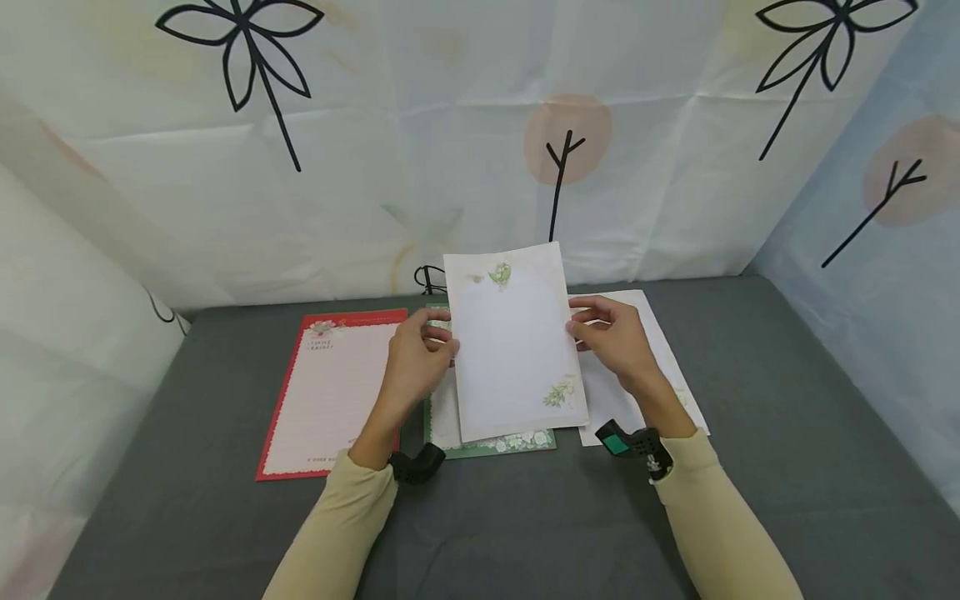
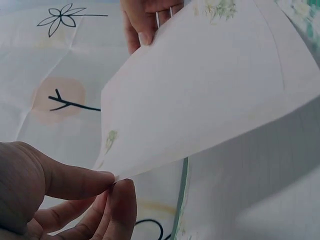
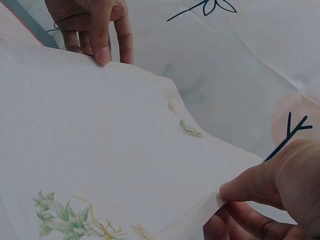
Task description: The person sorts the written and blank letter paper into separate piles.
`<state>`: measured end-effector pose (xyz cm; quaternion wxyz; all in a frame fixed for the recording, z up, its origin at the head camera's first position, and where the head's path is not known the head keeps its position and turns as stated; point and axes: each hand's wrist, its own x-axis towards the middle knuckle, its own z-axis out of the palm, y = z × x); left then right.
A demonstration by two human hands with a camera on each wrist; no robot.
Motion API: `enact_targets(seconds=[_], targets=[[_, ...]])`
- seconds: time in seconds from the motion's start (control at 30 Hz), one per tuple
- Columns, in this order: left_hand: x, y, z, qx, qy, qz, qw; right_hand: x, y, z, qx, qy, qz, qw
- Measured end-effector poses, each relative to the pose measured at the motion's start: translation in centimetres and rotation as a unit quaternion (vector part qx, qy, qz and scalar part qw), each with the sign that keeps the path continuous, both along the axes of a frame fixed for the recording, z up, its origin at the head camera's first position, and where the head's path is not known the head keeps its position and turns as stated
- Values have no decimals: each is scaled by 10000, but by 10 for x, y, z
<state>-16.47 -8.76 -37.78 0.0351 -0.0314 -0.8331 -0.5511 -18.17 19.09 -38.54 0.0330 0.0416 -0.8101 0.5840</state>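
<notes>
Both hands hold up a white sheet of paper [image 1: 517,350] with green leaf prints near its top and its lower right corner. My left hand [image 1: 420,354] pinches the left edge between thumb and fingers, and my right hand [image 1: 611,337] pinches the right edge. In the left wrist view the left thumb [image 2: 75,180] presses on the edge of the paper [image 2: 190,95]. The right wrist view shows the right thumb [image 3: 252,185] on the opposite edge. Beneath the raised sheet lies a green-bordered sheet [image 1: 495,446], mostly hidden by it.
A red-bordered, lined sheet [image 1: 337,400] lies on the grey table [image 1: 495,533] to the left. Another white sheet [image 1: 660,350] lies to the right, partly under the right arm. Behind the table hangs a white curtain [image 1: 465,150] with leaf and tree prints.
</notes>
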Motion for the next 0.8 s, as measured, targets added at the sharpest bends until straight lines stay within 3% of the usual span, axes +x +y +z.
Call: enact_targets(seconds=[0.2, 0.47, 0.8], targets=[[-8, 26, 1, 186, 31, 23, 9998, -1, 14, 4, 245, 100, -618, 9977], [-18, 61, -4, 459, 105, -84, 9989, -1, 32, 9, 482, -26, -1591, 9861], [-24, 98, -13, 155, -69, -120, 9998, 0, 56, 11, 739, -510, -2225, 9708]])
